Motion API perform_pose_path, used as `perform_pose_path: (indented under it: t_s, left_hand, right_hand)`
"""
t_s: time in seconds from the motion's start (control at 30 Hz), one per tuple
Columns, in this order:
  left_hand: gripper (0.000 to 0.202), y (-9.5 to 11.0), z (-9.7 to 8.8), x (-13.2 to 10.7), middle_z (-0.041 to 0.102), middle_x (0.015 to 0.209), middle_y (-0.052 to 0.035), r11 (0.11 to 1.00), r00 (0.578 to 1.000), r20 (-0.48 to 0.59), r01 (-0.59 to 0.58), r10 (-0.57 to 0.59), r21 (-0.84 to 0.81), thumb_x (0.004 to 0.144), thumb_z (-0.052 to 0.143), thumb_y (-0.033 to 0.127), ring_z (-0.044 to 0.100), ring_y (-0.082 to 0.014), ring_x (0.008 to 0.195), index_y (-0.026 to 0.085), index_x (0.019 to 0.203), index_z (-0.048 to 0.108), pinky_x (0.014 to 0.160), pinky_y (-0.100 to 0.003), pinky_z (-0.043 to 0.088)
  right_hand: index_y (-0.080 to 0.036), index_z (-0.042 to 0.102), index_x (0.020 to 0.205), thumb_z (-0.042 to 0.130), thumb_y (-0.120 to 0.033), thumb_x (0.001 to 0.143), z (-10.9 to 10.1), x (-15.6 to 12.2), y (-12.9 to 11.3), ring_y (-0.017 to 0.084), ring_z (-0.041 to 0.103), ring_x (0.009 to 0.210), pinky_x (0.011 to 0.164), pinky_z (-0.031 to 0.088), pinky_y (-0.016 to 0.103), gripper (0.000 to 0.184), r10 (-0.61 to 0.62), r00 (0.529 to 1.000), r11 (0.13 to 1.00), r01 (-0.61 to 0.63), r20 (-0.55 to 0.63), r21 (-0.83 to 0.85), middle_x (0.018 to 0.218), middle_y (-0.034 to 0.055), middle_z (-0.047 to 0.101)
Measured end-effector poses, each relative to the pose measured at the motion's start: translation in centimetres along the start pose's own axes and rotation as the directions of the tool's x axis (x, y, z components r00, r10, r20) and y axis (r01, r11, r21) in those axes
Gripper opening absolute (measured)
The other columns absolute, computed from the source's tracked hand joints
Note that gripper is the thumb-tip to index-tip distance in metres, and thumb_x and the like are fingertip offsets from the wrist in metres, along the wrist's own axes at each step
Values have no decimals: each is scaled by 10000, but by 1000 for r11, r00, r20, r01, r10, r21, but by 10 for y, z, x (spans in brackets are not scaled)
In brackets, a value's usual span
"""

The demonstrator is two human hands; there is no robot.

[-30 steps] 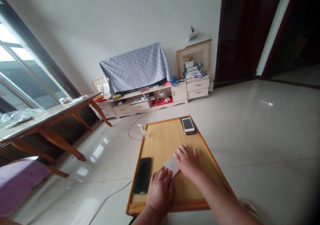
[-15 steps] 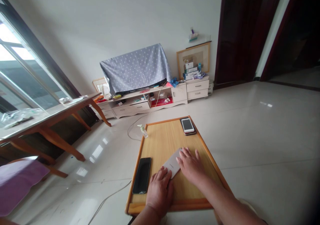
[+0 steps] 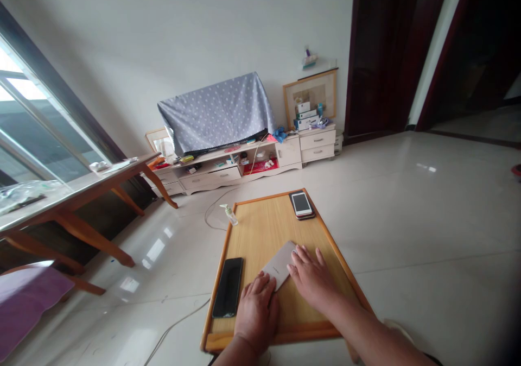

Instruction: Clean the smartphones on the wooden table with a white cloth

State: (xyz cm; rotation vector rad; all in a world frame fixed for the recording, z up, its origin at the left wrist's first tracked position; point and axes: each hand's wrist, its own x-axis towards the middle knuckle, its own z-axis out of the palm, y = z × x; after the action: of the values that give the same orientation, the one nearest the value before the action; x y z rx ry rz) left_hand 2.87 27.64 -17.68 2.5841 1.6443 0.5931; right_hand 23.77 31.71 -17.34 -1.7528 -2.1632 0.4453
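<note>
A pale grey phone [image 3: 279,264] lies back-up on a small wooden table [image 3: 260,230]. My left hand [image 3: 255,313] rests flat on the table with its fingertips on the phone's near corner. My right hand [image 3: 311,276] lies fingers spread, touching the phone's right edge. A black phone [image 3: 228,294] lies screen-up along the table's left edge, just left of my left hand. A white-faced phone [image 3: 302,203] sits on a darker one at the table's far right corner.
A small clear bottle [image 3: 229,213] stands at the table's far left corner. A cable [image 3: 179,319] runs over the tiled floor at left. A long wooden table [image 3: 77,203] and a purple chair seat [image 3: 24,306] stand at left. A cloth-covered TV unit [image 3: 240,159] lines the far wall.
My right hand has slid back off the grey phone, so more of its back shows. The view has shifted a little; my left hand stays put.
</note>
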Motion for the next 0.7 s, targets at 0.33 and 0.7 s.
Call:
perform_pose_path:
  t_s: [0.33,0.7]
  left_hand:
    - [379,0,0,1,658,1330,-74,1000,999,37,5,-5,-4,942,508,258,560,-273,1324,297,1293,644,1072,-499,509]
    - [373,1,3,0,662,1323,-56,1000,1000,6,14,-14,-5,924,530,251,565,-264,1313,306,1273,649,1059,-479,511]
  right_hand:
    - [-207,484,1495,261,-428,1058,7,-17,-14,288,281,1508,1226,-10,591,538,-122,992,991,120,34,62,1611,127,358]
    - [-237,533,1448,292,-332,1027,-9,10,19,229,446,1417,1204,266,436,494,60,969,967,3,-241,254,1502,66,535]
